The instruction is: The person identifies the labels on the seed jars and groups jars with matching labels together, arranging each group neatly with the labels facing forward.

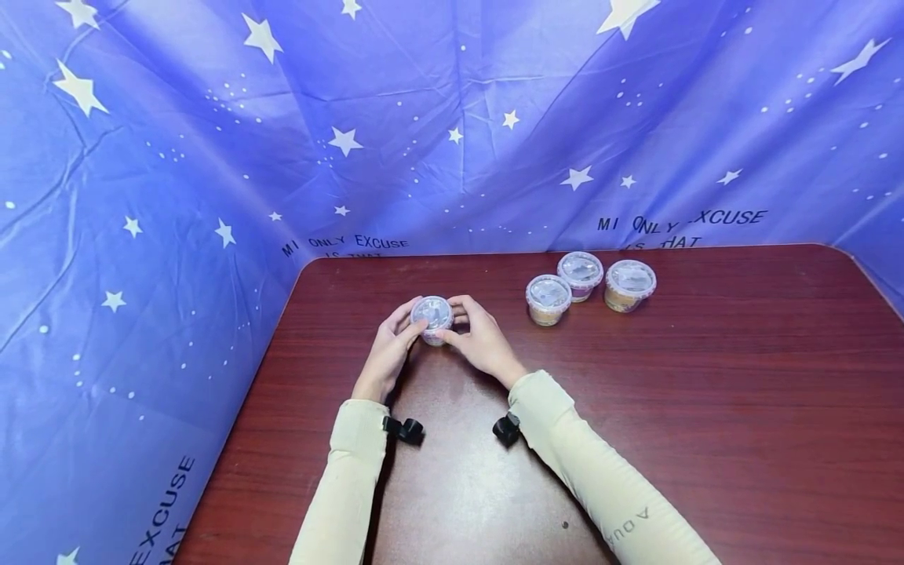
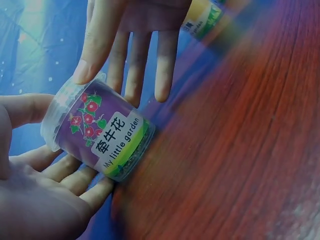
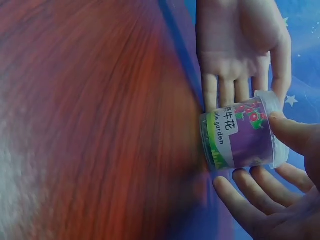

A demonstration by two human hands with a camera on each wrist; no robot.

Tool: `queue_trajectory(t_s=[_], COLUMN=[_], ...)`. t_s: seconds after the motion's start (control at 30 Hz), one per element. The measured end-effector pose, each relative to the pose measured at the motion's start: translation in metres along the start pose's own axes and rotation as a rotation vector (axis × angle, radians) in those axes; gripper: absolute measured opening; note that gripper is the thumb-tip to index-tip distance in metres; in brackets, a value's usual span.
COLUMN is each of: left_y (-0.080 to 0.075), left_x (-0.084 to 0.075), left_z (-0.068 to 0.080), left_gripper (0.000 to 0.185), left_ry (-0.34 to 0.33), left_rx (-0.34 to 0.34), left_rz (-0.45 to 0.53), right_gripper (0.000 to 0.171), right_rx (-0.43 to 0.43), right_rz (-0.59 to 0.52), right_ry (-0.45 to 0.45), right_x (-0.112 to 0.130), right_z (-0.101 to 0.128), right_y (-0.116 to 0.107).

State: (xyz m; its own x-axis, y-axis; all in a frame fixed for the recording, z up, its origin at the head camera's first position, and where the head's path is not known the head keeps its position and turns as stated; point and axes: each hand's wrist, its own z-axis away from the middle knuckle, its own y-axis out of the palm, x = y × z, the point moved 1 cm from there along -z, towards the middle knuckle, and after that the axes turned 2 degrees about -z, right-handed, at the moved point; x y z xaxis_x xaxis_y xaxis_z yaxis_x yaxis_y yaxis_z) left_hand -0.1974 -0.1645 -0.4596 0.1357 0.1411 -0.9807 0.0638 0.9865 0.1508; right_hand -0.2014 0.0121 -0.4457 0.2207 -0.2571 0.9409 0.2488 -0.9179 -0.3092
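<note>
Purple tub [image 1: 432, 319] sits on table [image 1: 706, 408], mid-left. Left hand [image 1: 387, 355] & right hand [image 1: 482, 339] cup it, fingers fairly straight, thumbs on lid. Best to steady base, keep it upright.

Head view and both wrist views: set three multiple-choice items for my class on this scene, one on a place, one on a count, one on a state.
1. Where do the spare cups stand relative to the held purple cup?
A. To its right, farther back on the table
B. To its left, at the near edge
C. Stacked on top of it

2. How many cups are on the table in all?
A. Two
B. Four
C. Six

3. How is the purple cup held?
A. Lying loose, untouched
B. By one hand only
C. Between the left hand and the right hand

Key: 1 A, the head view shows three cups grouped to the right and behind. 2 B, three spare plus the held one. 3 C, fingers of both hands touch its sides.
</note>
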Motion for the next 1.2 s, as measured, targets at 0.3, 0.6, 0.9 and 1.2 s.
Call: queue_trajectory(t_s=[0.3, 0.6, 0.9, 1.2], left_y=[0.005, 0.012, 0.012, 0.02], left_x=[-0.007, -0.025, -0.035, -0.049], left_z=[0.001, 0.011, 0.016, 0.026], left_gripper=[0.054, 0.045, 0.045, 0.041], left_ry=[0.087, 0.144, 0.179, 0.284], left_rx=[-0.056, -0.138, -0.233, -0.236], left_rz=[-0.076, -0.067, -0.145, -0.154], right_gripper=[0.051, 0.06, 0.056, 0.048], right_rx=[0.019, 0.015, -0.009, -0.064], right_rz=[0.257, 0.331, 0.324, 0.239], right_ry=[-0.03, -0.064, -0.071, -0.116], right_x=[0.01, 0.037, 0.047, 0.052], right_z=[0.004, 0.014, 0.023, 0.031], right_y=[-0.004, -0.021, -0.035, -0.049])
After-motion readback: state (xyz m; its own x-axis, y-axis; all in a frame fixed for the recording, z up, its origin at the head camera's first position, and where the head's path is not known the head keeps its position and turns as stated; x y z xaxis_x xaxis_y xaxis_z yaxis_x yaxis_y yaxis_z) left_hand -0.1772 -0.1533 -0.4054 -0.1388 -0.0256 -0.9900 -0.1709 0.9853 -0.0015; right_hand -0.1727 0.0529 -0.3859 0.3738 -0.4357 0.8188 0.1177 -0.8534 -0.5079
